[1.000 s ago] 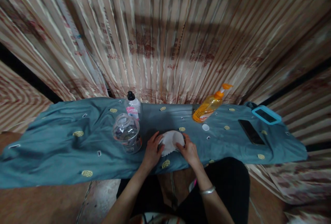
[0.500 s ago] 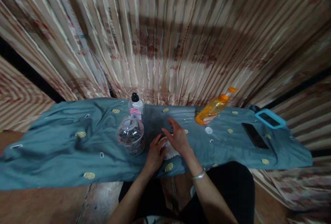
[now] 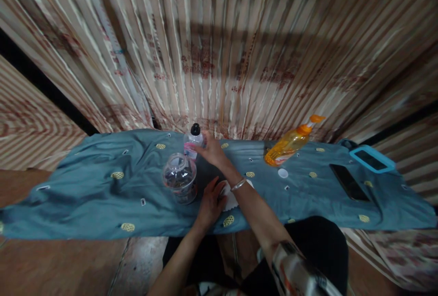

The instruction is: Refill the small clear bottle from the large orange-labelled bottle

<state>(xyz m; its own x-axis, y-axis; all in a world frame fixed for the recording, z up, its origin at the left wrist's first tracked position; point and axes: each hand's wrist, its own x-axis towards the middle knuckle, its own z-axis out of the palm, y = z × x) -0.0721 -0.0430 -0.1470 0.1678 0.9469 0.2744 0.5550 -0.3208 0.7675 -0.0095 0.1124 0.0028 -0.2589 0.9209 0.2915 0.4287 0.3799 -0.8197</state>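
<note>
My right hand [image 3: 212,151] reaches across to the small clear bottle [image 3: 192,143] with a black cap and pink label at the back of the table, its fingers touching the bottle's side. My left hand [image 3: 211,199] lies flat on a white paper piece [image 3: 232,199] near the front edge. Just left of that hand stands a clear plastic jar [image 3: 179,178], lidless. My right forearm, with a silver bangle, crosses over the paper and hides most of it.
A teal cloth [image 3: 85,191] covers the table. An orange pump bottle [image 3: 291,142] leans at the back right, a small white cap [image 3: 282,173] lies before it. A black phone [image 3: 349,182] and a blue-cased device [image 3: 371,159] lie far right. Striped curtains hang behind.
My right hand left the white paper and moved up and left to the small bottle. My left hand stayed on the paper. The view shifted slightly.
</note>
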